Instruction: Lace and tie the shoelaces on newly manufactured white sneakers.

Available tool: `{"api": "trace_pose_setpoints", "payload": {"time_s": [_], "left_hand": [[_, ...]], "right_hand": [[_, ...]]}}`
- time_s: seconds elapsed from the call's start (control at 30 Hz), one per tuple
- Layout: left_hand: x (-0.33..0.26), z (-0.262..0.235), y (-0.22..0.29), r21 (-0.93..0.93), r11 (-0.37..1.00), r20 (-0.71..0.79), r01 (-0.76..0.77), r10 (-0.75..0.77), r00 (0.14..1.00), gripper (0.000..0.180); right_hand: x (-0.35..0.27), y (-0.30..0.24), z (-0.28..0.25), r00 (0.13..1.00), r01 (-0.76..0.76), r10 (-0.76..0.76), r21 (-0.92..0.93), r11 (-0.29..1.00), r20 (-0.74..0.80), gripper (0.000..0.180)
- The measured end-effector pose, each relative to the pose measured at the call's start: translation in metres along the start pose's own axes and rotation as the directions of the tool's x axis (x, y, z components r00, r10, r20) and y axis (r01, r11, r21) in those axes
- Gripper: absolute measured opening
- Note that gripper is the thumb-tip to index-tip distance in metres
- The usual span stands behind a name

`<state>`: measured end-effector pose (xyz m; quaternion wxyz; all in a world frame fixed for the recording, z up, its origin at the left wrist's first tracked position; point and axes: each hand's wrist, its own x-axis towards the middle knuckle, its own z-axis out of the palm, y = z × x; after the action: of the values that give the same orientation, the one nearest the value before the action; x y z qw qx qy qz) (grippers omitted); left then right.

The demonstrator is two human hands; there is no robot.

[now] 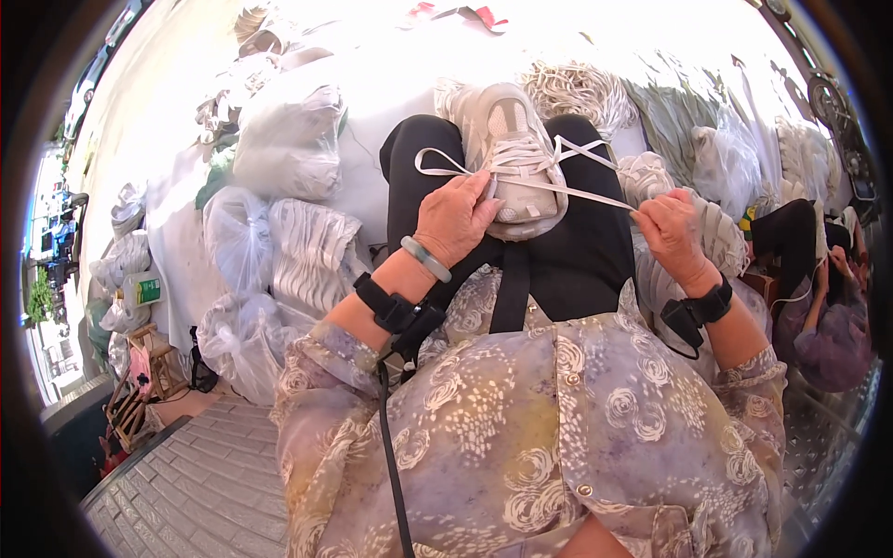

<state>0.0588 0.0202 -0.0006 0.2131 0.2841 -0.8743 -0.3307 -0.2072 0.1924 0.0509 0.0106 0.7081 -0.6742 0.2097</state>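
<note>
On the person's lap, at 12 o'clock from the chest, a white sneaker [510, 153] rests on black trousers. The left hand [453, 219] presses the shoe's side, fingers closed near a lace loop; the right hand [672, 228], at 3 o'clock from the shoe, pinches the white lace [595, 193] pulled taut. Lacing seems under way; tightening looks like it needs a steady outward pull. Plastic bags [279, 149] crowd the 9 o'clock side, leaving little room.
</note>
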Motion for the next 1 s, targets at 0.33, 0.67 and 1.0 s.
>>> {"api": "trace_pose_setpoints", "payload": {"time_s": [0.33,0.67,1.0], "left_hand": [[0.018,-0.009,-0.006,-0.044,0.989,-0.171,0.142,-0.148,0.974,0.016],[0.04,0.001,-0.014,-0.232,0.955,-0.062,0.186,-0.205,0.977,0.014],[0.059,-0.025,-0.003,-0.601,0.433,0.607,0.671,-0.298,0.736,0.027]], "right_hand": [[-0.083,0.033,-0.021,0.938,-0.289,0.285,-0.011,0.957,0.197,0.008],[0.022,-0.018,0.032,0.999,-0.005,0.011,0.149,0.989,-0.037,0.026],[0.027,-0.014,0.05,0.992,-0.048,0.005,0.329,0.943,0.129,0.015]]}}
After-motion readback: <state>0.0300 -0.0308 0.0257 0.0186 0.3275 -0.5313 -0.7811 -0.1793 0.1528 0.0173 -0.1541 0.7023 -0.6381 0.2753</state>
